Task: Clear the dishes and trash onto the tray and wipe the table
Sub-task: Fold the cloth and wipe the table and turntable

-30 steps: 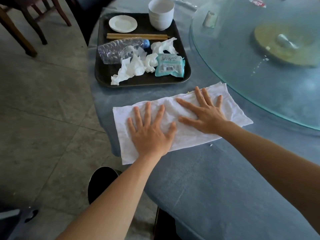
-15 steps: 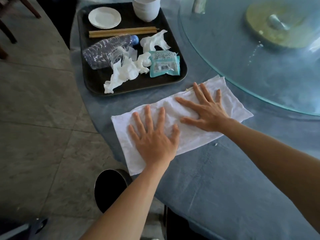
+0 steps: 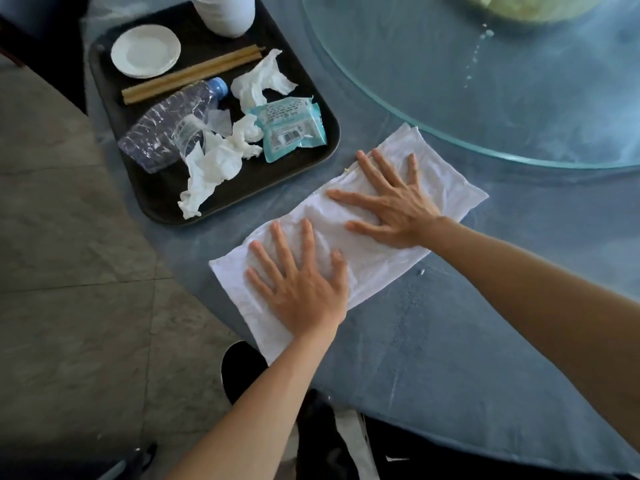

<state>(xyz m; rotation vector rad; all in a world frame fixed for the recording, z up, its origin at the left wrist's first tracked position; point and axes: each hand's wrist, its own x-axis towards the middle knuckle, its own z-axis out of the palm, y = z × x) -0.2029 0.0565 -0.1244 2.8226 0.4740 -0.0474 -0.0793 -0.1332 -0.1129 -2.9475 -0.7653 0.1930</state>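
Nearest us, the left hand (image 3: 301,289) and right hand (image 3: 398,206) press flat, fingers spread, on the white cloth (image 3: 349,230), hiding its middle; it lies on the blue surface (image 3: 450,358). Beyond, we note the loaded tray (image 3: 325,109); its white cup (image 3: 225,12) is cut off at the frame's top.

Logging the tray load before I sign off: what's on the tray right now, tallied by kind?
Saucer: 1
Stacked cups: 1 stack, count unclear
Chopsticks: 1 pair
Plastic bottle: 1
Crumpled tissues: 2 clumps
Teal wipe packet: 1
Total: 7
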